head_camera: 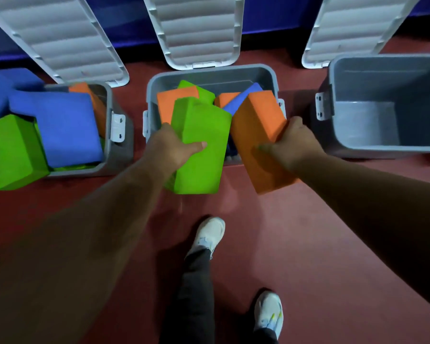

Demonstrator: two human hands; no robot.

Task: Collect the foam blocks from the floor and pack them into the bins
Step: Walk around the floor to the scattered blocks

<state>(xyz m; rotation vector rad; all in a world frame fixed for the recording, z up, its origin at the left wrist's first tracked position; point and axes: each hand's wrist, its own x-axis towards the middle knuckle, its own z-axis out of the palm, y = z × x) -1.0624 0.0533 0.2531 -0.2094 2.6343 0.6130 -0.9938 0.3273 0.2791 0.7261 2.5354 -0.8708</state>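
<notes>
**Two blocks tipped toward the middle bin**

The left grip (174,145) was curled round the left edge of a green foam block (201,150), thumb laid across its top face. The right grip (293,142) clamped the right side of an orange foam block (256,135) in the same way. Both blocks were tilted, far ends over the near rim of the middle bin (209,70) and near ends out over the red floor (258,232). Holding each by an outer edge probably let the pair go in end first, side by side.

The middle bin already held orange, green and blue blocks, loosely jumbled. The left bin (109,95) was heaped above its rim with blue, green and orange blocks. The right bin (372,130) showed only grey walls and bottom. Behind each bin a white lid (199,28) leaned against the wall.
</notes>
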